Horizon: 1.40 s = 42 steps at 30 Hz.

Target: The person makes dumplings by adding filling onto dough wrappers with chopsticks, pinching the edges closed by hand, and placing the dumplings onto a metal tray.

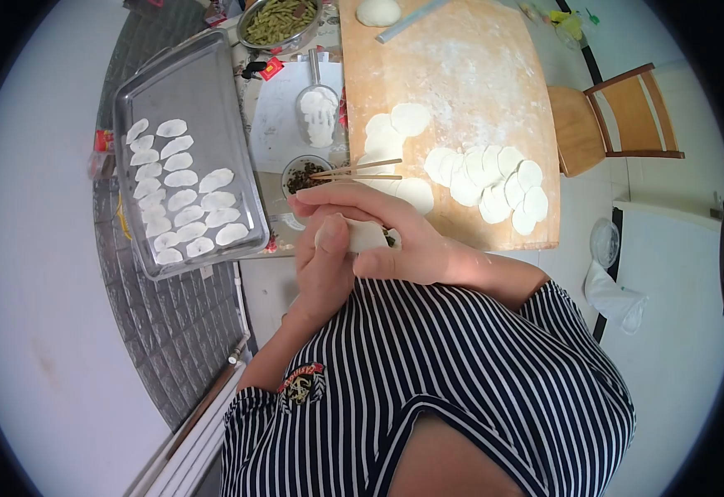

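Note:
In front of my chest, both hands are closed around a partly folded dumpling [366, 238]. A little dark filling shows at its right end. My left hand [315, 248] grips it from the left, thumb pressed on the dough. From the other side my right hand [416, 244] wraps over it, with its fingers reaching across the left hand. Just beyond the hands stands a small bowl of dark filling [300, 178], with chopsticks [366, 170] lying across it. Round dough wrappers [411, 120] lie on the floured wooden board [453, 74], with more wrappers [469, 178] overlapping to the right.
At left, a metal tray [188, 83] holds rows of shaped dumplings [181, 178]. A scoop of flour [319, 108] lies behind the filling bowl, and a bowl of green food [279, 23] stands farther back. A dough ball [378, 12] sits at the board's far edge. A wooden chair [577, 132] stands right.

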Each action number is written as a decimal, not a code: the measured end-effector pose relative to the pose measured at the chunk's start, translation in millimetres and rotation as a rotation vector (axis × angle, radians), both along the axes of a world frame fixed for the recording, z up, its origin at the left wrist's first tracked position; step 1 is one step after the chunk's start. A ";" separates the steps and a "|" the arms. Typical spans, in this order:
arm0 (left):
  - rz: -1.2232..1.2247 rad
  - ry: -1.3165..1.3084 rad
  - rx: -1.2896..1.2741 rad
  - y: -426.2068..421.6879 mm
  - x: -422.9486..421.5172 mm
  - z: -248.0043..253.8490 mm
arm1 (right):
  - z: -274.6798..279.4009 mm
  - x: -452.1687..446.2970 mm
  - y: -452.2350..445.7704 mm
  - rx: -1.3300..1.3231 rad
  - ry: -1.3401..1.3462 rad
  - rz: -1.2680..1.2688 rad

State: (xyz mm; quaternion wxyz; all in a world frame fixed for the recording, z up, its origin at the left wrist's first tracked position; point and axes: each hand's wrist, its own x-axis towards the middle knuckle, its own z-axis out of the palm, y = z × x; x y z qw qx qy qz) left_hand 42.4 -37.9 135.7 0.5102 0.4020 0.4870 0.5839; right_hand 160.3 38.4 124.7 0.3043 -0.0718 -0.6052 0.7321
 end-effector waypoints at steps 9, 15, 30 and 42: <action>0.083 0.161 0.012 -8.9 -14.3 -20.7 | 16.3 1.3 -12.1 0.338 -0.371 -0.281; -0.200 -0.098 0.075 2.1 -30.8 -5.7 | 18.3 -15.4 -21.4 -0.090 -0.100 -0.164; -0.134 0.220 0.070 -8.1 -114.8 -10.0 | 8.5 -95.1 -36.0 0.162 -0.286 -0.296; -0.135 0.129 -0.068 -5.6 -181.2 -33.1 | -7.4 -160.8 -31.0 0.110 -0.415 -0.278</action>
